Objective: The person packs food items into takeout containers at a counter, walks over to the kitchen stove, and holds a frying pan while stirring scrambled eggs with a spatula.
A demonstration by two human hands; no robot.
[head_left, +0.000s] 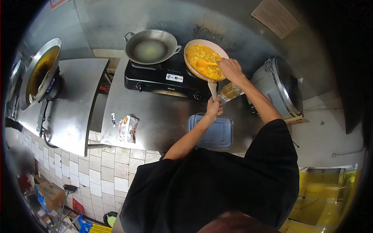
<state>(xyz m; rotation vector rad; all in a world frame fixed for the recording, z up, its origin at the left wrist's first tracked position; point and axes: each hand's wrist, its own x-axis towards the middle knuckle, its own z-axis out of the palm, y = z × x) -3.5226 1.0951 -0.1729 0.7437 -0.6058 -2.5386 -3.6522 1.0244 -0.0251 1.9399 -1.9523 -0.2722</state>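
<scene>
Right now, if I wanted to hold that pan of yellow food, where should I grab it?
Probably by its handle, coming from the person's side. The handle sticks out from the round pan toward the person, away from the yellow food. The left hand grips it there, while the right hand holds an orange spatula in the food.

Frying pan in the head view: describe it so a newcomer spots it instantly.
Find the black tabletop stove. Over its right half is the frying pan, its pale handle gripped by the left hand. Unlike the grey two-handled wok to its left, it has one long handle, a pale pink rim and orange-yellow food inside.
</scene>
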